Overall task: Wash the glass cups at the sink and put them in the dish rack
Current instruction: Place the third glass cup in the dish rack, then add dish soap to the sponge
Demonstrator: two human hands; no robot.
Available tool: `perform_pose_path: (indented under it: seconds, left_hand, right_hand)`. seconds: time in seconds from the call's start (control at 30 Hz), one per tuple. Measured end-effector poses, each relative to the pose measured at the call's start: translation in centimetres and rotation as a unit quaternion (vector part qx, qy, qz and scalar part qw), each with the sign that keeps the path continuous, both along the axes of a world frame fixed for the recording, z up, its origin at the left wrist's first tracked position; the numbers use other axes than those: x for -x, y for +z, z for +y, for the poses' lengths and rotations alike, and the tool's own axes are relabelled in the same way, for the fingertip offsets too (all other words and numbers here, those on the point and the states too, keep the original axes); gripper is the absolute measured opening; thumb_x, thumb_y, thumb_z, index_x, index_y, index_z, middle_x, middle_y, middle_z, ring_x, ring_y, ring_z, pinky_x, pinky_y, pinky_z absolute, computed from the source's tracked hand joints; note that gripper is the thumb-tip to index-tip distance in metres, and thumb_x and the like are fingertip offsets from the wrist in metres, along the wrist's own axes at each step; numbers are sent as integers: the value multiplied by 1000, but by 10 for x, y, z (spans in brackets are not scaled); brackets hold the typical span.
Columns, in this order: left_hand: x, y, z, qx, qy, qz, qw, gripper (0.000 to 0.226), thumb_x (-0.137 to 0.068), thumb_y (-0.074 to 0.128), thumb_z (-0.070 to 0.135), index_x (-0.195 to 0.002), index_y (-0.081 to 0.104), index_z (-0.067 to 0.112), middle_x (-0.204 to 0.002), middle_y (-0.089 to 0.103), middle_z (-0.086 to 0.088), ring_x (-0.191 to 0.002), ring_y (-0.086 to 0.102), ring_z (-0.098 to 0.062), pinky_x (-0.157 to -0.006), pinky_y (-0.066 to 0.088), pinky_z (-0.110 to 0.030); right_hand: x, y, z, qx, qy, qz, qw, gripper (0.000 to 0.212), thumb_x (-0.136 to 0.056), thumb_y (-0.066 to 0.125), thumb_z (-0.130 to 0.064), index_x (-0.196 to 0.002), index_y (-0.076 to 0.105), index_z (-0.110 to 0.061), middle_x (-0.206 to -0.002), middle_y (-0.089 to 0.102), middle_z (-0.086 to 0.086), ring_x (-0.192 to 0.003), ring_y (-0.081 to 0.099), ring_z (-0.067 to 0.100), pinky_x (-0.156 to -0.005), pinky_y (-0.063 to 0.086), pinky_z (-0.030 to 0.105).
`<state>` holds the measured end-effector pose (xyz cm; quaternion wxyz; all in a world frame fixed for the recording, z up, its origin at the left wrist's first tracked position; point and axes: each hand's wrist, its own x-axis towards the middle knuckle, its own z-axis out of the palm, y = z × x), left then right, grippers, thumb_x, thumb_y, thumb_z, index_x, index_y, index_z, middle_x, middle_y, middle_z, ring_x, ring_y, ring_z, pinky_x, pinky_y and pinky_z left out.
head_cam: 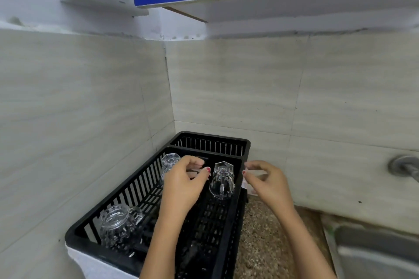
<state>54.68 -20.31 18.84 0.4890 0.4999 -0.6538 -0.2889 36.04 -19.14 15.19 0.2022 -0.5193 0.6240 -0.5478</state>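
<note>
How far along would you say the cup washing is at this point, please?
Done: the dish rack holds three: far left cup, far right cup, near left cup. In hand: the right hand holds nothing; whether the left hand grips anything is unclear. Left: unknown, the sink barely shows.

1. Near-right stretch of the rack (210,222) floor is wide open.
2. Far-left cup (170,161), far-right cup (223,179) and near-left mug (118,222) hog those corners.
3. Left wall (79,108) and far wall (249,86) hug it.

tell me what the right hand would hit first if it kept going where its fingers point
Probably the upturned cup just inside the right rim of the rack; the right hand seems above that rim, though depth is unclear.
</note>
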Motion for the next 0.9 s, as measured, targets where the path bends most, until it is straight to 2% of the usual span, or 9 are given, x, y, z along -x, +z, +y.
perform_pose_path:
  seconds: [0.07,0.1,0.2,0.3,0.47,0.63,0.8,0.9]
  left_hand:
    - [16,4,11,24,8,41,999,8,-83,67,17,-91,64,18,-88,63,10,-79,61,-4,-63,41,0]
    - [27,6,18,29,-5,60,998,8,-83,67,16,-90,63,19,-89,64,10,-82,62,-4,-65,43,-2]
    - [65,11,40,37,-79,91,992,13,-83,67,14,-91,62,23,-95,64,11,-90,63,-3,-74,49,-11]
    - [113,9,60,44,-147,100,983,18,-83,66,14,-92,60,28,-99,63,16,-99,61,-3,-84,50,-25]
    - [203,-9,92,57,-207,97,972,34,-81,69,9,-95,56,37,-105,60,25,-106,54,9,-85,42,-14]
    - [290,-36,131,48,-267,67,960,38,-80,69,12,-99,54,42,-114,58,22,-113,54,1,-91,45,-23]
    - [359,-72,162,37,-303,23,952,43,-80,69,11,-107,53,39,-115,58,18,-112,52,2,-95,41,-18]
    - [395,-95,179,17,-303,3,953,41,-79,70,13,-109,54,36,-111,58,20,-109,52,0,-92,38,-13]
  right_hand:
    - [19,-6,22,9,-14,-54,998,17,-81,68,-12,-87,65,-27,-98,67,-9,-71,64,14,-70,57,42]
    - [31,-8,32,19,-20,-73,997,20,-82,67,-7,-86,65,-27,-96,67,-8,-72,64,12,-72,57,40]
    - [67,-11,63,59,-42,-136,988,26,-82,64,1,-86,65,-24,-97,67,-6,-76,64,5,-75,52,22]
    - [109,-14,97,86,-81,-186,975,27,-83,61,7,-88,64,-20,-97,67,-2,-74,65,3,-77,51,21]
    - [182,-12,165,103,-147,-193,965,30,-83,57,11,-89,63,-17,-96,67,-2,-66,64,-1,-63,51,13]
    - [266,-21,238,104,-229,-187,950,28,-83,59,7,-88,65,-20,-82,71,-9,-68,64,-2,-57,52,14]
    - [342,-47,295,81,-290,-217,929,24,-86,58,2,-91,65,-20,-91,67,-1,-75,64,1,-54,51,13]
    - [386,-64,320,42,-315,-225,921,21,-88,54,5,-93,63,-13,-85,64,2,-61,61,-7,-46,45,10]
